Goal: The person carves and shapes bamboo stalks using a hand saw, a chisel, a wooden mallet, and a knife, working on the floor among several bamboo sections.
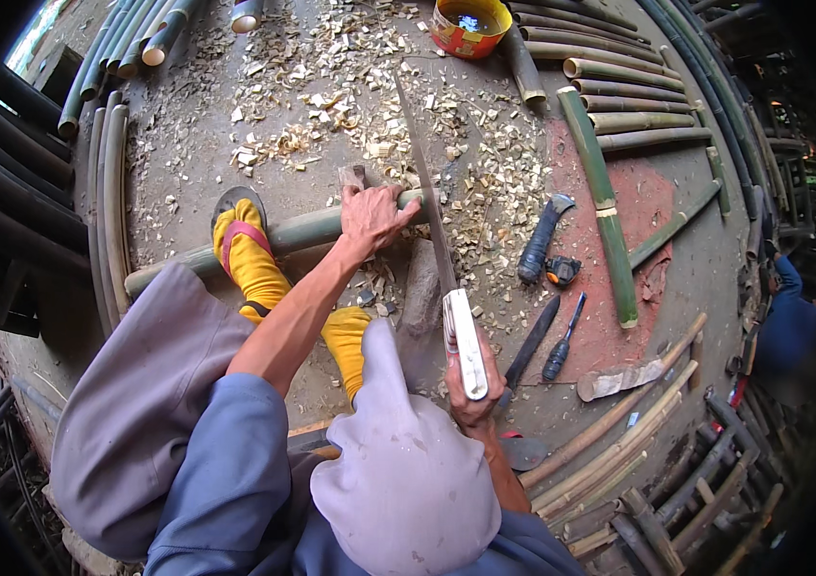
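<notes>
A green bamboo pole (307, 231) lies crosswise before me, under my left foot in a yellow sock (252, 259) and sandal. Near its right end, my left hand (370, 219) is wrapped over the top of it. My right hand (475, 389) grips the white handle (466, 336) of a handsaw. The long saw blade (432, 197) points away from me and crosses the pole's right end, just right of my left fingers. Whether its teeth are in the bamboo I cannot tell. A short wooden block (352, 177) touches the pole's far side, and a log piece (420, 283) lies below.
To the right lie a hatchet (542, 240), a tape measure (563, 270), a knife (535, 336) and a screwdriver (564, 336). Wood chips (331, 106) cover the floor ahead. Bamboo lengths (634, 86) and a water-holding tub (470, 27) are farther off. Another person (792, 317) is at far right.
</notes>
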